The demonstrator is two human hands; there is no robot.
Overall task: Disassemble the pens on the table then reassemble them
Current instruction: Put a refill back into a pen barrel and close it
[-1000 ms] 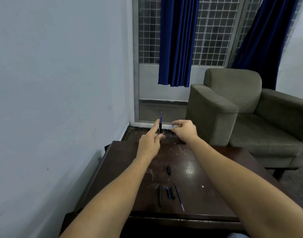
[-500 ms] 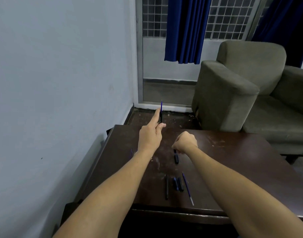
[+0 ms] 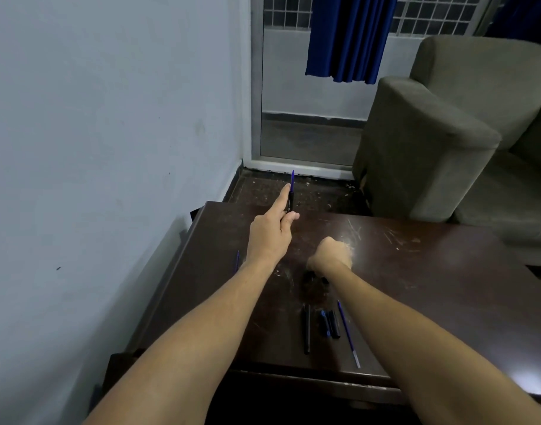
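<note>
My left hand (image 3: 270, 233) is raised over the far left part of the dark table (image 3: 432, 280) and grips a black pen barrel (image 3: 290, 200) upright, with a blue refill sticking out of its top. My right hand (image 3: 330, 254) is lowered to the table with its fingers curled over a small black pen part (image 3: 308, 276); whether it grips that part is hidden. Nearer me lie a black barrel (image 3: 307, 328), short black and blue caps (image 3: 329, 323) and a loose blue refill (image 3: 348, 332). Another blue refill (image 3: 237, 260) lies beside my left wrist.
A pale wall runs along the table's left side. A grey-green armchair (image 3: 432, 142) stands beyond the far right edge, with a glass door and blue curtains (image 3: 349, 38) behind. The table's near edge lies just under my forearms.
My right hand dropped from beside the held pen down to the table surface at the small black part. My left hand kept the barrel upright. The camera tilted downward.
</note>
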